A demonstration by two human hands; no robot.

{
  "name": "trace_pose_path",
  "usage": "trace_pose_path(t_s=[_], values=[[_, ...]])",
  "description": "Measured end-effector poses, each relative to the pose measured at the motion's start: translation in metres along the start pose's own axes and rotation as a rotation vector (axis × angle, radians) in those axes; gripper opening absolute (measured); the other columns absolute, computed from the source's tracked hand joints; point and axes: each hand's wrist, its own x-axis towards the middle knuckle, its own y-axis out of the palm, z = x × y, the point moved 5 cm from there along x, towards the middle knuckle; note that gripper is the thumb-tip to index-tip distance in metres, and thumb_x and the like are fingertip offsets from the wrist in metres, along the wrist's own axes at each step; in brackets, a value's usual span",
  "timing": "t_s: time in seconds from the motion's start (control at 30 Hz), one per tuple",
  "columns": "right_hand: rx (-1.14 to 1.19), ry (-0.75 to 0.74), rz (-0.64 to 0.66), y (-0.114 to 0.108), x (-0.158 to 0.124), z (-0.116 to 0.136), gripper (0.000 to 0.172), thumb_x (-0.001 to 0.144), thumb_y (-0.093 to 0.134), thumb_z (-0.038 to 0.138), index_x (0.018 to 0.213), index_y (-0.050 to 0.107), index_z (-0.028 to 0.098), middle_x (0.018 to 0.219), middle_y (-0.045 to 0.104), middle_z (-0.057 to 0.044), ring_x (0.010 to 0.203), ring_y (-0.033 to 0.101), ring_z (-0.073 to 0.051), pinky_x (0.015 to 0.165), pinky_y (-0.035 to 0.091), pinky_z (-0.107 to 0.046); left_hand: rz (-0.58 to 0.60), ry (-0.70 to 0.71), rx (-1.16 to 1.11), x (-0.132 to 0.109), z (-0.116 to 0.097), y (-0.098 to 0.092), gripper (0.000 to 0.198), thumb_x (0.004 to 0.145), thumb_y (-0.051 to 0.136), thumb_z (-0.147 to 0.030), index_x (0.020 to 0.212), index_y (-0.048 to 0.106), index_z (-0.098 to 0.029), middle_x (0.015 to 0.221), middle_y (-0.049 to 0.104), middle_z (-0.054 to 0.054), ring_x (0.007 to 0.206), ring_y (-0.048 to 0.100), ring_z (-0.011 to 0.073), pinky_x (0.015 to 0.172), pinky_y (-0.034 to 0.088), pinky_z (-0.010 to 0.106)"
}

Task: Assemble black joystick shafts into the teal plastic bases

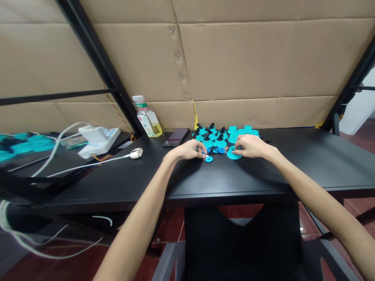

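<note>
My left hand [191,149] is low over the black table, its fingertips pinched on a small blue piece whose exact shape they partly cover. Just by those fingertips, a blue disc [209,159] with a small centre hole lies flat. My right hand [250,146] has its fingers closed at the raised middle of a teal round flanged part [233,155], which rests on the table. More blue discs [219,150] and small black bits lie between the hands. Behind them stand several teal flanged parts [208,143], many with black knob-like pieces [206,137] on top.
At the back left are a phone [176,137] and a bottle of yellow liquid [149,119]. A white cable plug [136,153] lies further left, near a power strip [99,142]. A cardboard wall [234,58] closes off the back; the table's front edge [234,197] runs below my forearms.
</note>
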Motion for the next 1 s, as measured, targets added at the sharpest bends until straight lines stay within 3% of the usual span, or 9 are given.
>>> trace_pose_path(t_s=[0.13,0.33,0.57,0.7,0.87,1.0], values=[[-0.023,-0.003,0.003,-0.002,-0.001,0.001,0.024,0.087,0.057,0.034,0.080,0.071,0.016,0.089,0.064,-0.008,0.076,0.054,-0.015,0.061,0.030,-0.025,0.000,-0.017,-0.061,0.000,0.001,0.000,0.026,0.065,0.069,-0.041,0.077,0.071,-0.018,0.075,0.067,0.003,0.067,0.058,0.0169,0.059,0.038,0.023],[-0.033,0.000,-0.007,-0.003,-0.001,0.001,0.026,0.086,0.057,0.036,0.078,0.070,0.016,0.085,0.065,-0.007,0.072,0.052,-0.014,0.056,0.026,-0.025,-0.003,0.029,-0.117,-0.004,-0.014,-0.004,0.021,0.071,0.062,-0.037,0.072,0.065,-0.016,0.076,0.069,0.004,0.072,0.062,0.0172,0.065,0.043,0.024],[-0.010,-0.001,-0.021,-0.002,0.001,-0.003,0.020,0.084,0.058,0.031,0.080,0.072,0.017,0.084,0.068,-0.007,0.073,0.055,-0.015,0.055,0.026,-0.025,-0.186,0.035,-0.157,-0.001,-0.011,-0.011,0.023,0.072,0.065,-0.035,0.074,0.067,-0.013,0.071,0.066,0.005,0.054,0.055,0.0109,0.049,0.040,0.021],[0.041,-0.021,-0.006,-0.002,0.002,-0.003,0.013,0.081,0.061,0.023,0.082,0.073,0.018,0.084,0.070,-0.005,0.074,0.056,-0.014,0.056,0.028,-0.024,-0.361,0.044,-0.240,-0.001,-0.014,-0.018,0.032,0.069,0.069,-0.033,0.092,0.071,-0.011,0.077,0.069,0.008,0.054,0.058,0.0121,0.048,0.044,0.022],[0.171,0.028,-0.122,-0.008,0.005,-0.007,0.018,0.084,0.057,0.026,0.081,0.073,0.018,0.080,0.071,-0.004,0.069,0.057,-0.013,0.056,0.029,-0.024,-0.391,0.031,-0.379,0.002,-0.040,-0.011,0.035,0.070,0.070,-0.032,0.098,0.072,-0.010,0.064,0.068,0.006,0.044,0.052,0.0112,0.040,0.040,0.023],[0.444,0.044,-0.245,-0.009,0.011,-0.011,0.023,0.085,0.056,0.032,0.083,0.073,0.017,0.080,0.072,-0.004,0.066,0.059,-0.012,0.059,0.038,-0.023,-0.435,0.080,-0.490,0.012,-0.065,-0.003,0.029,0.068,0.073,-0.030,0.089,0.074,-0.011,0.054,0.062,0.002,0.043,0.048,0.0097,0.041,0.037,0.022]])
